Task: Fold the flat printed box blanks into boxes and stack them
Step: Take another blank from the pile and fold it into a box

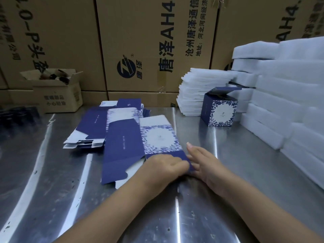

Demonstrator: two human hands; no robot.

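Flat blank [140, 142]: on desk [52, 172], end flap [177, 155] toward the person, handy for folding.
Left hand [164, 166]: grip pinching that flap, likely to lift it.
Right hand [203, 161]: grip spread, fingers straight at flap's edge, apparently steadying.
Folded box [219, 109]: upright, set aside far right.

We see dim, bluish light; overhead lamps streak glare across the steel table [52, 172]. Edges bow from wide-angle distortion, and the foam stacks [289, 95] look soft.

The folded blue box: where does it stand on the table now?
In the head view the folded blue box stands upright at the right rear of the metal table, close in front of the white foam stacks, beyond the flat blank.
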